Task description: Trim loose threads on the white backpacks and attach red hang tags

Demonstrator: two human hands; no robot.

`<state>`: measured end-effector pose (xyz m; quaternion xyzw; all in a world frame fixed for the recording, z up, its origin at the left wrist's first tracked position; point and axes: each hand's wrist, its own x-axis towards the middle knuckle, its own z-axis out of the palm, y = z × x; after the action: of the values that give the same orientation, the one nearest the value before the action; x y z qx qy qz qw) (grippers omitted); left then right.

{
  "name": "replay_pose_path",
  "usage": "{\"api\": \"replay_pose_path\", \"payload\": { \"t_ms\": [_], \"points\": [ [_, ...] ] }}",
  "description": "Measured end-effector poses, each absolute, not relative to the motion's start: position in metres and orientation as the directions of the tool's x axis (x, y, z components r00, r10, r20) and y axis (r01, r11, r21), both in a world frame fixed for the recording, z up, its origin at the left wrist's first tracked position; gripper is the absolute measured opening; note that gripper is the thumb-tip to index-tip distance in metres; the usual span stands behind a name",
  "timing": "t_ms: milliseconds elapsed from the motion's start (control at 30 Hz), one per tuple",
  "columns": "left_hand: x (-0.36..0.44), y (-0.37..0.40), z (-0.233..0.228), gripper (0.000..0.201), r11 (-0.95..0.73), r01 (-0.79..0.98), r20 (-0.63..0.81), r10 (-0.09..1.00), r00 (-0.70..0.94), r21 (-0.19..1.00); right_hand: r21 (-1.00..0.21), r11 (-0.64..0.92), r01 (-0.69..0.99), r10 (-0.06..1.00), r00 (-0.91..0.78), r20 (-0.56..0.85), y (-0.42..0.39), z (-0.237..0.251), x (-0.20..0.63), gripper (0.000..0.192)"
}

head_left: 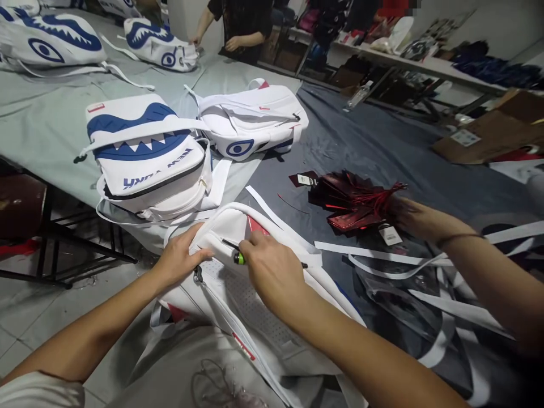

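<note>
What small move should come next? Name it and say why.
Perhaps angle the black-green tool slightly away from the left hand: the right hand holds it with its thin dark end close to the left hand, which grips the white bag.

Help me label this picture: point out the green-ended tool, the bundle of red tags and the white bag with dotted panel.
Green-ended tool (239,258): head view, on its green end.
Bundle of red tags (348,198): head view, on its middle tags.
White bag with dotted panel (251,306): head view, on that panel.

Grey cloth-covered table (334,122); white backpacks (263,118) on it; dark red tags (351,198) alongside.
</note>
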<state>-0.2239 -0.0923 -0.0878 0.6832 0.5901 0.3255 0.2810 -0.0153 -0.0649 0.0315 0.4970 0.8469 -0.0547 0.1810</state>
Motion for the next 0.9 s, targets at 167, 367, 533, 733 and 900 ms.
{"api": "replay_pose_path", "payload": {
  "t_ms": [167,367,533,733,900],
  "points": [
    [-0.227,-0.096,-0.091,0.062,-0.149,0.601,0.129,0.989,0.077,0.785,-0.004,0.494,0.869,0.750,-0.429,-0.503,-0.045,0.016,-0.025,0.032],
    [-0.227,-0.098,-0.093,0.065,-0.111,0.606,0.096,0.994,0.058,0.787,0.008,0.611,0.792,0.696,-0.532,-0.483,-0.045,0.015,-0.028,0.029],
    [-0.233,-0.098,-0.098,0.066,-0.122,0.645,0.112,0.992,0.056,0.755,-0.079,0.612,0.787,0.733,-0.602,-0.317,-0.043,0.008,-0.037,0.024],
    [-0.238,-0.096,-0.093,0.062,-0.052,0.716,0.050,0.998,0.024,0.696,-0.215,0.759,0.614,0.587,-0.789,-0.181,-0.028,-0.004,-0.040,0.025],
    [-0.240,-0.098,-0.085,0.056,-0.025,0.782,0.042,0.999,-0.002,0.623,0.009,0.669,0.743,0.684,-0.611,-0.399,-0.059,0.023,0.005,0.025]
  ]
}}
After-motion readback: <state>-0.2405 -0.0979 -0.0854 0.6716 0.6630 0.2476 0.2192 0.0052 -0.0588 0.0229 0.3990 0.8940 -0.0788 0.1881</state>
